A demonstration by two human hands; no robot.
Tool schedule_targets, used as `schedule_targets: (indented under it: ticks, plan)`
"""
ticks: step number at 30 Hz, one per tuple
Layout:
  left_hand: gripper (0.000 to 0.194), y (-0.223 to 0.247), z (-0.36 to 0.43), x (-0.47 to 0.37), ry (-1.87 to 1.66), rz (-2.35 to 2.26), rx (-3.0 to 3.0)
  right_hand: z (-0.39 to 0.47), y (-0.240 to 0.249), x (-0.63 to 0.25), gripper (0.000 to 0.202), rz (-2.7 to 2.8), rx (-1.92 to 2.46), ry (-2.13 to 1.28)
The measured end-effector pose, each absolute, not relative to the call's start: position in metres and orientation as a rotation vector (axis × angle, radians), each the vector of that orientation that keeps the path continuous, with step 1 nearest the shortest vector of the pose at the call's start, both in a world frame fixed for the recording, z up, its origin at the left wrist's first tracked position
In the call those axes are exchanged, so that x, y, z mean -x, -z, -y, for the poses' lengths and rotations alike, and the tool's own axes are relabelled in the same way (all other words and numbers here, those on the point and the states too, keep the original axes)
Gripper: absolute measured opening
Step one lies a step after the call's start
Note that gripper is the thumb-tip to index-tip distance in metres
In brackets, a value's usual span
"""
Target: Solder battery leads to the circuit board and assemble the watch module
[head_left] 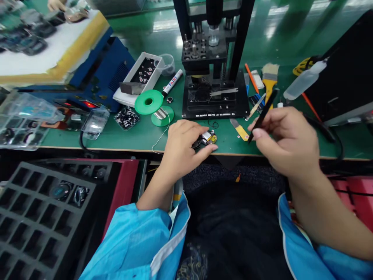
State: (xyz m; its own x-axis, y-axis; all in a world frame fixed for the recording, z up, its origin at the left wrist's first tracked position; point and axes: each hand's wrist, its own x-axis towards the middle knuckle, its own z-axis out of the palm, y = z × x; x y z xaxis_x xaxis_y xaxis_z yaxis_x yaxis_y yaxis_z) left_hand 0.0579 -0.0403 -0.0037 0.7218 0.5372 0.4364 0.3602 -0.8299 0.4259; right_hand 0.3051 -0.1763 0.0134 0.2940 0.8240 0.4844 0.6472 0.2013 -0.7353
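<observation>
Near the bench's front edge, my left hand (184,144) is closed around a small electronic assembly (208,137) with a silver block and yellow parts, pinned between thumb and fingers against the green bench top. Part of that assembly is hidden under the fingers. To the right, my right hand (287,140) grips black tweezers (264,113), raised and slanted, with the lower tip pointing down, apart from the assembly. A yellow-handled blade (240,130) lies just left of the tweezers' tip. Left of my left hand stands a green spool of wire (159,112), its loose end trailing to the bench edge.
A black press (215,111) stands behind my hands. Left are a paint marker (172,83), a tray of small parts (145,72) and a blue machine (116,58). Right are a brush (270,76) and squeeze bottle (304,81). A foam tray (62,186) sits lower left. Another person's hand (56,4) shows top left.
</observation>
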Motion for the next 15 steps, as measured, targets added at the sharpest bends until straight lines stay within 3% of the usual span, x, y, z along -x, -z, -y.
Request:
schedule_targets:
  ticks: [3,7,15]
  plan:
    - [0.037,0.005,0.044,-0.06,-0.805,-0.639,-2.638,0.187,0.0,-0.289,0.03,1.394,1.42,-0.254]
    - [0.029,0.004,0.046,-0.059,-0.786,-0.551,-2.617,0.194,0.002,-0.286,0.023,1.494,1.492,-0.217]
    - [0.029,0.004,0.046,-0.059,-0.821,-0.526,-2.629,0.196,0.011,-0.263,0.02,1.466,1.365,-0.115]
